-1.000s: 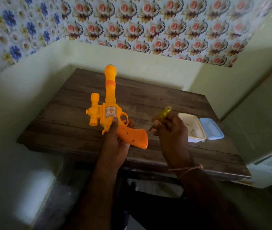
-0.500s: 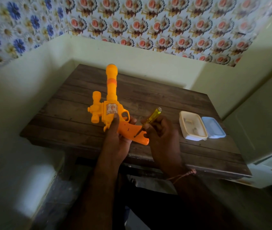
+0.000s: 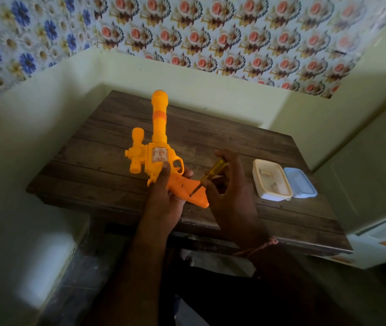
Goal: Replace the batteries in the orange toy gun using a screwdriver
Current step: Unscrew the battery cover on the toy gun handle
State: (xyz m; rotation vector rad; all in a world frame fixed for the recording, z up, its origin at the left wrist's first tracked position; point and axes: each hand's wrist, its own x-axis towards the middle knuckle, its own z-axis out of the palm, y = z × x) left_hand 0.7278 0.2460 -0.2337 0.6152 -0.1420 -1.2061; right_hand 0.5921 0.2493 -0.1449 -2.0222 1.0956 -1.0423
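Note:
The orange toy gun is held above the wooden table, barrel pointing away from me, a sticker on its side. My left hand grips it around the trigger and the top of the grip, thumb on the body. My right hand holds a screwdriver with a clear yellow handle. Its thin shaft slants down to the left and its tip touches the side of the orange grip.
A white open plastic box with a few small pieces inside stands on the table to the right, its pale blue lid beside it. Walls close the table in at the left and back. The table's near edge lies under my wrists.
My right hand has brought the screwdriver leftward and down from beside the gun until its tip meets the grip. The left hand has kept the gun nearly still.

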